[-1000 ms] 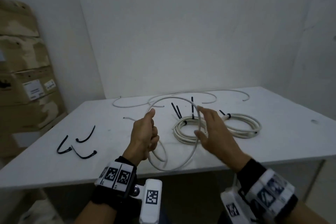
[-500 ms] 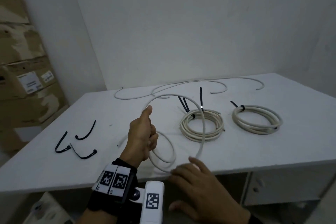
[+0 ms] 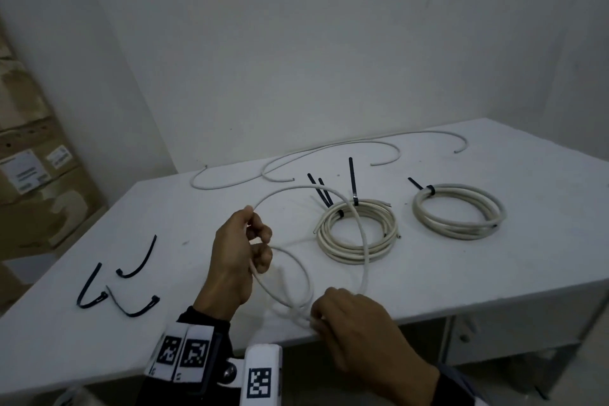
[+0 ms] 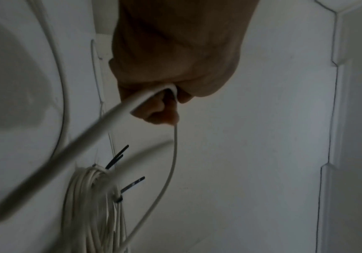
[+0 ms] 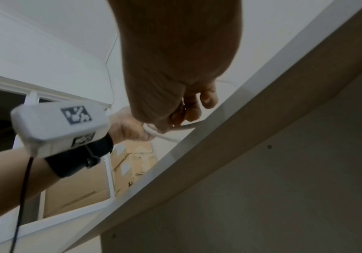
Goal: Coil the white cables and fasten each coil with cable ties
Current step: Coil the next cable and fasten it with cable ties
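Note:
My left hand grips a white cable that loops in the air above the white table; the left wrist view shows the cable bent through the curled fingers. My right hand pinches the low end of the loops at the table's front edge, and the right wrist view shows its fingers curled round the cable. Two tied coils lie beyond: one mid-table with black ties sticking up, another to its right.
Loose white cables lie along the table's back edge. Three black cable ties lie at the left of the table. Cardboard boxes are stacked against the left wall. The table's front edge runs just under my right hand.
My right hand dropped from the top of the loop to the front edge and took hold of the cable's lower loops. The left hand kept its grip.

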A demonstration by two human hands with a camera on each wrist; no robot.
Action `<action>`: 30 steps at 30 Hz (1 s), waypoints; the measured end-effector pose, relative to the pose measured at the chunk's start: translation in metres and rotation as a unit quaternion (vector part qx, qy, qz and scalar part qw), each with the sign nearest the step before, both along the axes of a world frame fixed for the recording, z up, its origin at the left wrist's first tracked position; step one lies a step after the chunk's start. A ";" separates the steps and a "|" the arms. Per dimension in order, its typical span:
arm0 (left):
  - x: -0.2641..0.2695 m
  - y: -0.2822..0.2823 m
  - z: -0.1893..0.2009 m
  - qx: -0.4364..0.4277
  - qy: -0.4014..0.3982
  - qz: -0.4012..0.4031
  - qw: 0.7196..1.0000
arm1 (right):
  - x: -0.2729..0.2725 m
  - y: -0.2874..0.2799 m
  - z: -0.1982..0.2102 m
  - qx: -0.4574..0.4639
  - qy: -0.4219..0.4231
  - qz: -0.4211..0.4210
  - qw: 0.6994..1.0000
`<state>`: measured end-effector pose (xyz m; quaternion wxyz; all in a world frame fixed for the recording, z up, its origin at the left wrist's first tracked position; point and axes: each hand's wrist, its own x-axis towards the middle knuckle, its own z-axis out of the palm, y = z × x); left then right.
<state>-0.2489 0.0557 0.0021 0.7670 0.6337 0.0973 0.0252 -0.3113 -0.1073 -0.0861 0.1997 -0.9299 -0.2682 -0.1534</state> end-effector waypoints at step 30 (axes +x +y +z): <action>-0.032 0.013 -0.010 0.271 -0.250 0.011 0.930 | 0.013 0.031 0.066 0.238 -0.127 -0.060 0.961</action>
